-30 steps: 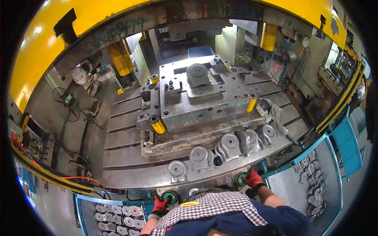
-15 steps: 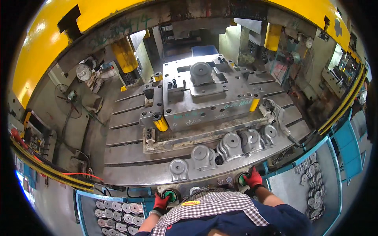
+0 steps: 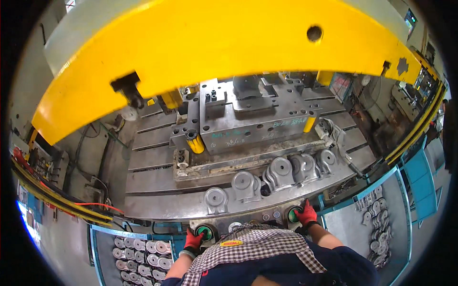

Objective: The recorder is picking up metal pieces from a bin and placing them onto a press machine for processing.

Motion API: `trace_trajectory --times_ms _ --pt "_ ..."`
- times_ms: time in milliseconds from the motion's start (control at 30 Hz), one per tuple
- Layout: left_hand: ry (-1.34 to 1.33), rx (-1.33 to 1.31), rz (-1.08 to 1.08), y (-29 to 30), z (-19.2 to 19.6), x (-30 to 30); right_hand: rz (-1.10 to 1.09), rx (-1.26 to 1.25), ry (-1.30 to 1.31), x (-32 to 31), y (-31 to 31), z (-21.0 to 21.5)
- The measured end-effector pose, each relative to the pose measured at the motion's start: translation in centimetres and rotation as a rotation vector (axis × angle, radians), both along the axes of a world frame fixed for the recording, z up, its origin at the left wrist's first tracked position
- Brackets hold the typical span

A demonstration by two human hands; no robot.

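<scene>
While the yellow press frame (image 3: 229, 47) arches across the far side, the head view shows two red-gloved hands at the near edge. The left hand (image 3: 193, 240) lies flat beside a green button (image 3: 205, 233), touching it. The right hand (image 3: 306, 214) presses flat beside another green button (image 3: 293, 215). Grey metal castings (image 3: 281, 172) sit in a row just beyond, before the steel die block (image 3: 248, 119). A tray of round parts (image 3: 143, 257) lies near left.

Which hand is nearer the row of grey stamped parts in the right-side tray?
Right. The right hand rests on the right green button, beside that tray's parts; the left hand is on the left green button, across the console.
</scene>
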State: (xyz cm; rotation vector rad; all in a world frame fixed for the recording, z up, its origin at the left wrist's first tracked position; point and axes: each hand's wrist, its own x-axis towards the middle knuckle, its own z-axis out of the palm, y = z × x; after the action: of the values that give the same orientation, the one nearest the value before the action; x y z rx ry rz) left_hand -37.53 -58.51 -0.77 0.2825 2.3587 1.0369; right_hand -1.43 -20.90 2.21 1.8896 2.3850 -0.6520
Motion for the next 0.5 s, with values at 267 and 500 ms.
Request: trace_trajectory --times_ms 267,500 --pt "0.005 -0.048 0.007 -1.0 -2.2 -0.6 -0.008 -0.008 -0.028 -0.4 0.0 0.4" --pt "0.058 -0.044 -0.039 -1.5 -4.5 -1.4 0.020 0.022 -0.026 0.2 0.1 -0.4"
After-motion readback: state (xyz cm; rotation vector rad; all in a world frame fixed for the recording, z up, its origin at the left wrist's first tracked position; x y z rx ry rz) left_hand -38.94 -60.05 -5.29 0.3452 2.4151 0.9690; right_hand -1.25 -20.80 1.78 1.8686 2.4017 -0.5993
